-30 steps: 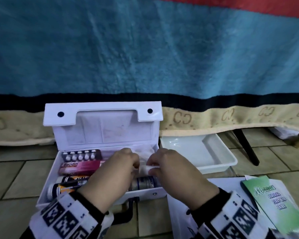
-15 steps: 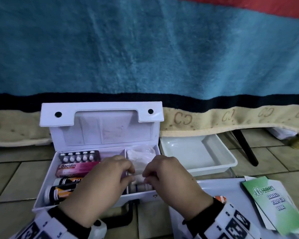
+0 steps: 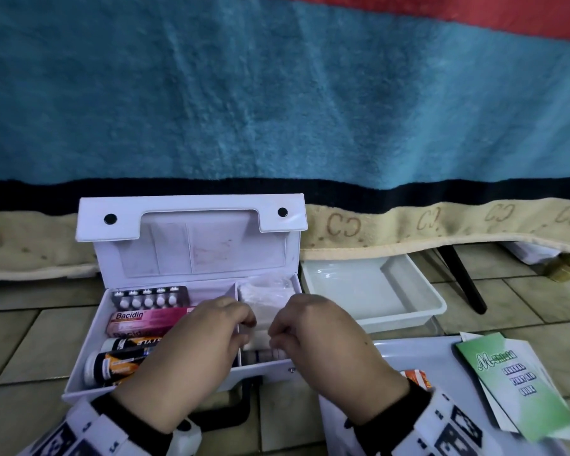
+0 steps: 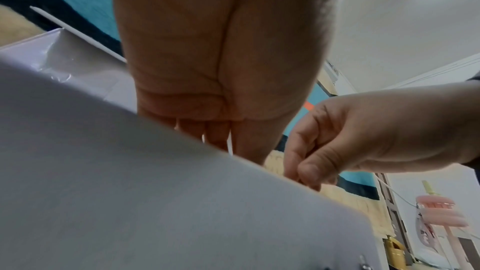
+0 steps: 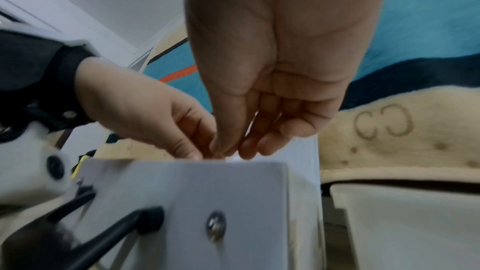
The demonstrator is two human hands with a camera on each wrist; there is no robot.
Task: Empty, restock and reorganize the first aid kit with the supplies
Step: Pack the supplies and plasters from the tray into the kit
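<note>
The white first aid box (image 3: 86, 366) stands open on the tiled floor, its lid (image 3: 191, 209) upright. Its left compartment holds a blister pack (image 3: 150, 297), a pink Bacidin box (image 3: 145, 320) and orange-and-black tubes (image 3: 116, 365). A white packet (image 3: 267, 294) and a small bottle (image 3: 260, 355) lie in the right compartment. My left hand (image 3: 246, 324) and right hand (image 3: 275, 334) meet over the divider with fingers curled downward. In the right wrist view both hands' fingertips (image 5: 218, 149) pinch together at a small white roll (image 5: 233, 159), which the box wall mostly hides.
A white tray (image 3: 435, 301) sits right of the box. In front of it lie a white board (image 3: 441, 353), an orange packet (image 3: 415, 378) and a green leaflet (image 3: 520, 386). A blue blanket (image 3: 277, 110) hangs behind. A black leg (image 3: 461, 278) stands at the right.
Both hands have sunk lower into the right compartment. The white roll that showed between them a second ago is now covered by the fingers.
</note>
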